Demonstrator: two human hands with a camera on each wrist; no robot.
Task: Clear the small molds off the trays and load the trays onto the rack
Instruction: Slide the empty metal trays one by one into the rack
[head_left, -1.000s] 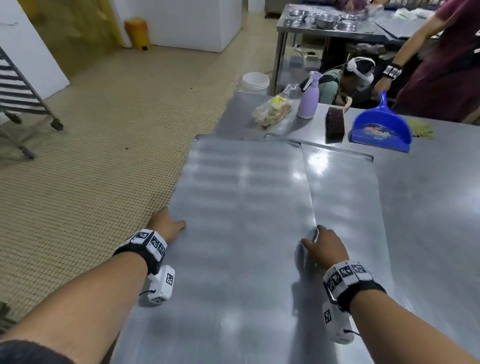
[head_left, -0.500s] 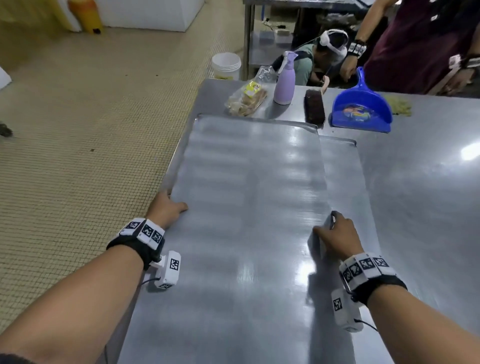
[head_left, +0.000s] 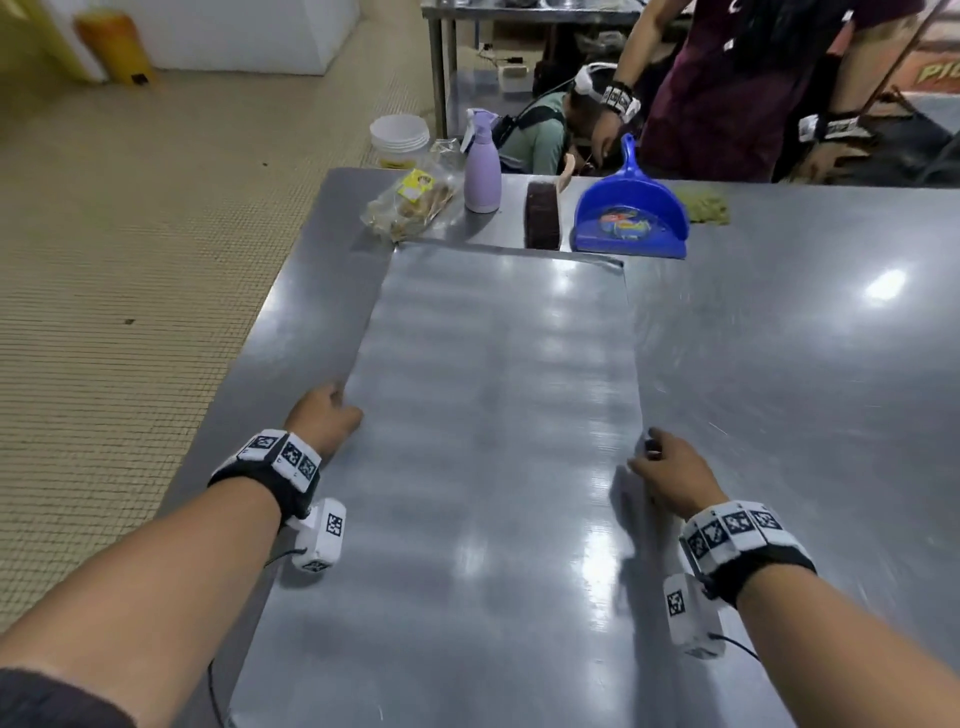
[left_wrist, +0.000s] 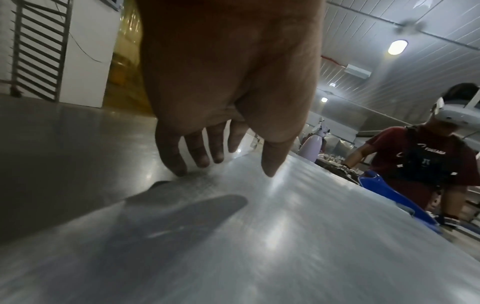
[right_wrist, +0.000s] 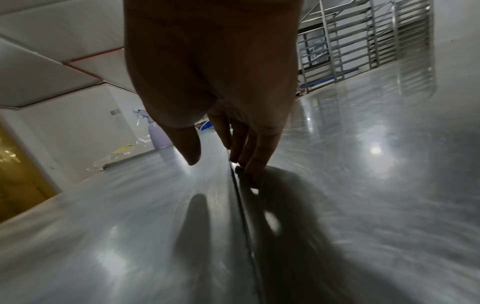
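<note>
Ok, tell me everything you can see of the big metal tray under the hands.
The large flat rectangular metal tray is dull silver, brushed and glossy, with no molds on it. It lies lengthwise on the steel table, its far end just short of the brown brush and blue plastic dustpan. The left hand holds its left edge, thumb on top; the right hand holds its right edge the same way.
</note>
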